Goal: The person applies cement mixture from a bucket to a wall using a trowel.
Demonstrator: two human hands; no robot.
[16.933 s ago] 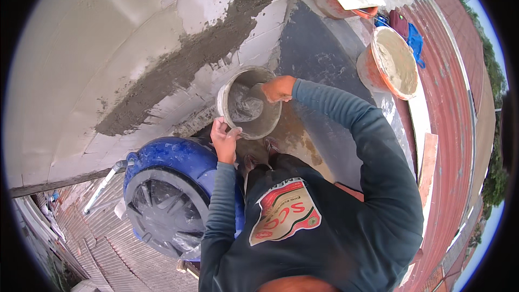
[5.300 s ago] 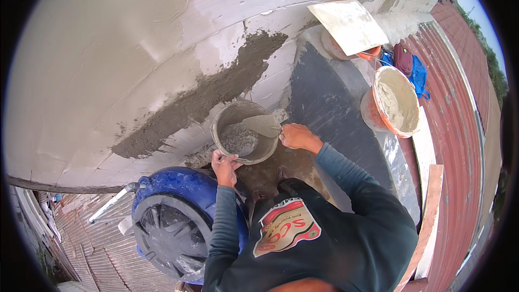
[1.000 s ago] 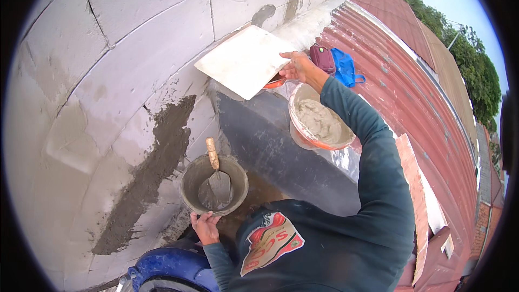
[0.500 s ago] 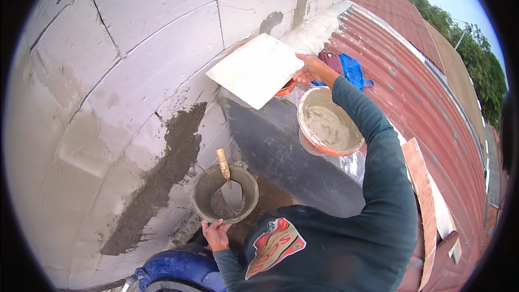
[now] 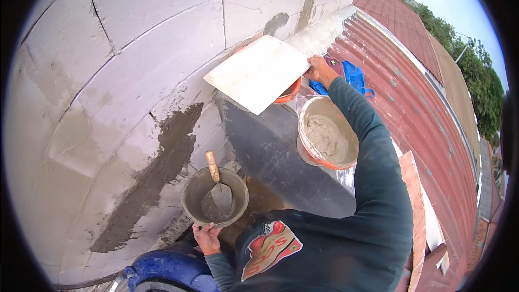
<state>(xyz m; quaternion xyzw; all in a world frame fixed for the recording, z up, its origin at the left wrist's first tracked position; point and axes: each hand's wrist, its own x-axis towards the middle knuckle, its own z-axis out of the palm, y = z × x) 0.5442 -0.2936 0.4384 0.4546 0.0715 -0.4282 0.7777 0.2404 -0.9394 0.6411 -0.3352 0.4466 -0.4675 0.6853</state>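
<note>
My left hand (image 5: pixel 207 238) grips the near rim of a grey mortar bucket (image 5: pixel 190 197). Inside that bucket leans a trowel (image 5: pixel 221 197), its wooden handle sticking up past the far rim. With my arm stretched out, my right hand (image 5: pixel 320 70) has its fingers closed on the right corner of a flat white board (image 5: pixel 258 74). The board lies over an orange bucket (image 5: pixel 289 92), which it mostly hides. Below my right forearm stands a second bucket (image 5: pixel 305 143), whitish with an orange rim, holding wet grey mortar (image 5: pixel 326 134).
A wall of pale blocks (image 5: pixel 162 48) rises on the left, with a dark wet mortar strip (image 5: pixel 154 184) on it. Red corrugated roofing (image 5: pixel 405 92) slopes away at right. A blue bag (image 5: pixel 354 75) lies beyond my right hand. A blue drum (image 5: pixel 167 270) stands at the lower left.
My right hand has gone from open fingers beside the board to gripping its corner. My left hand still holds the grey bucket's rim. The whole view has shifted slightly.
</note>
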